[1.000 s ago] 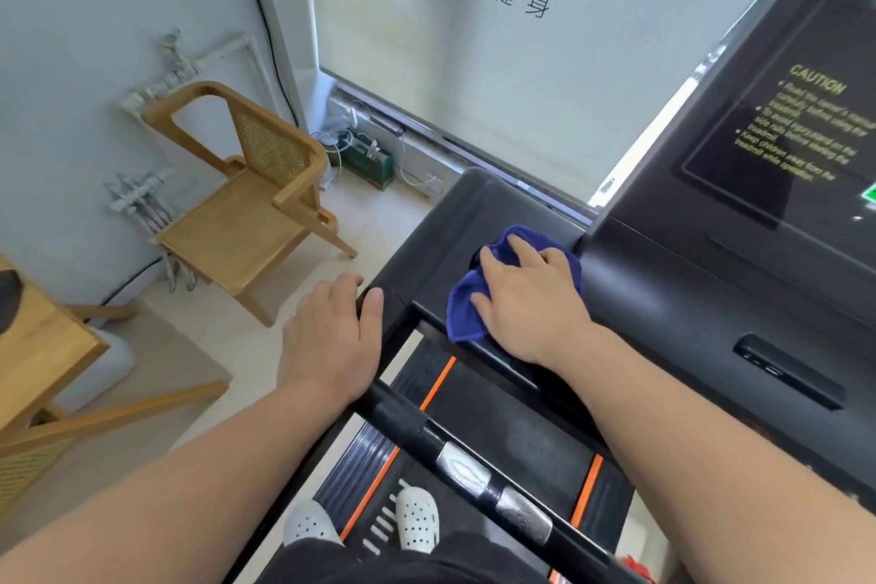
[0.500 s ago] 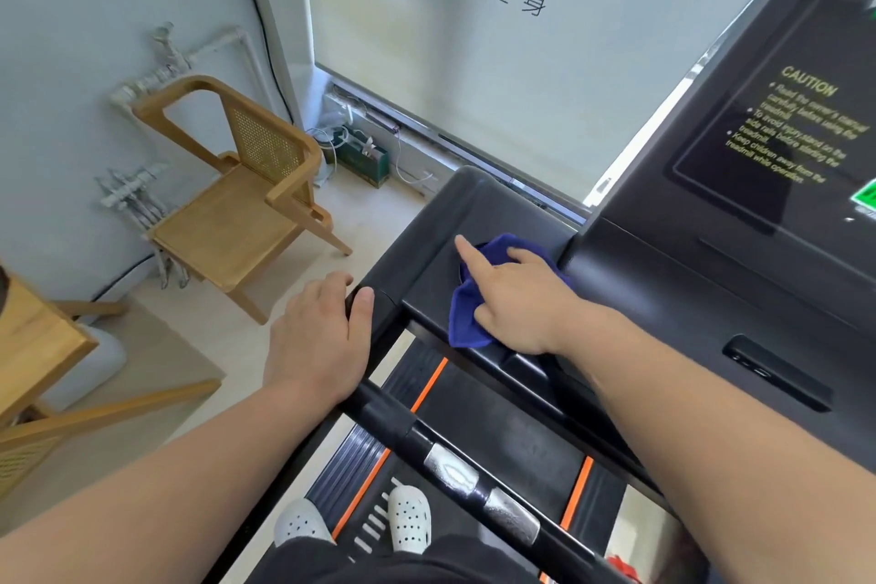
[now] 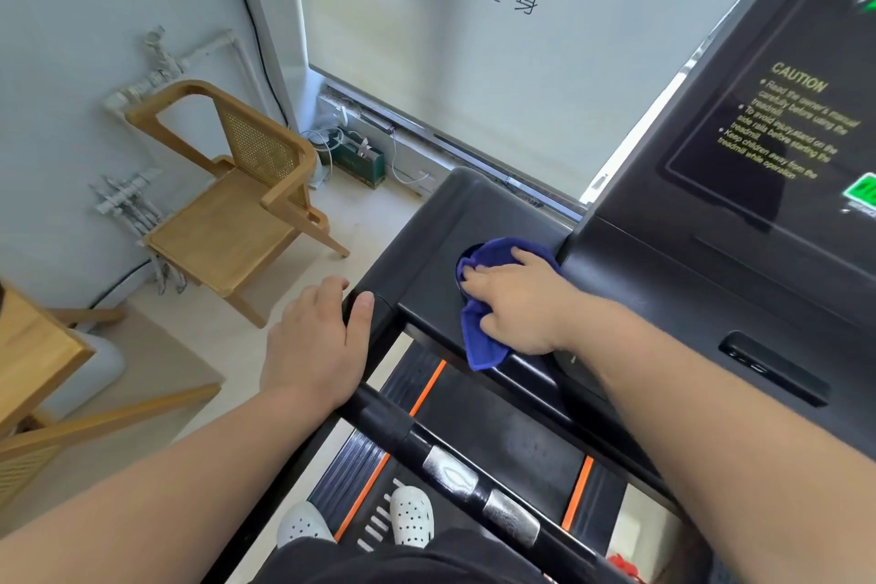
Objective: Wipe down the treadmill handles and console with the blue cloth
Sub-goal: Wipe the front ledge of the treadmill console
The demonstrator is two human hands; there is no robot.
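Left hand point(image 3: 317, 346) grips the end of the treadmill handle point(image 3: 403, 432), fingers bent over its edge. Further right, the right hand point(image 3: 516, 304) clutches the blue cloth point(image 3: 481, 346), pushing it into a round recess point(image 3: 460, 268) on the console point(image 3: 426, 251). The cloth looks soft, light and floppy, so a bunched handful likely holds best.

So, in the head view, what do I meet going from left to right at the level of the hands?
wooden chair → left hand → right hand on the blue cloth → caution label

"GYM" and "牛油果健身" on window blind point(image 3: 474, 76); "CAUTION" on console point(image 3: 768, 28)
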